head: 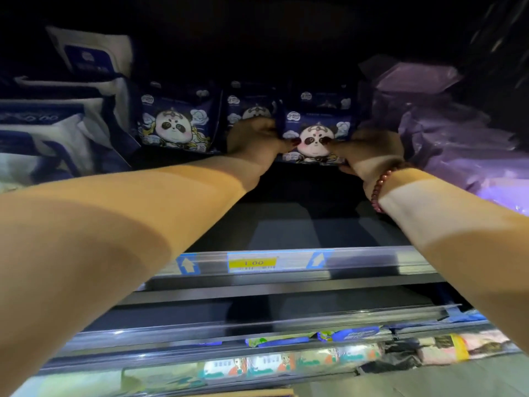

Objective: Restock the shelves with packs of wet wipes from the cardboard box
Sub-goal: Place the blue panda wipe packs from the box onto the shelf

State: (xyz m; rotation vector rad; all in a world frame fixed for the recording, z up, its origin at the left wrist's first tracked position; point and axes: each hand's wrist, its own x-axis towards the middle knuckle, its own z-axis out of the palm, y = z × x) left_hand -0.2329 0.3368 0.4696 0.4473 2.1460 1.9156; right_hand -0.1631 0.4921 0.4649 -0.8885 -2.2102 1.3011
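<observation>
Both my arms reach deep into a dark shelf (pixel 286 224). Between my hands stands a dark blue wet wipes pack with a panda picture (pixel 315 138), upright near the back. My left hand (pixel 254 144) grips its left edge, thumb on the front. My right hand (pixel 369 151), with a bead bracelet at the wrist, grips its right edge, thumb on the front. Two more panda packs stand at the back: one (pixel 176 124) to the left, one (pixel 252 107) partly hidden behind my left hand. The cardboard box is out of view.
White and blue packs (pixel 57 121) fill the shelf's left side. Purple packs (pixel 458 138) are stacked on the right. A price rail with a yellow tag (pixel 253 262) runs along the shelf's front edge. Lower shelves hold colourful packs (pixel 286 365).
</observation>
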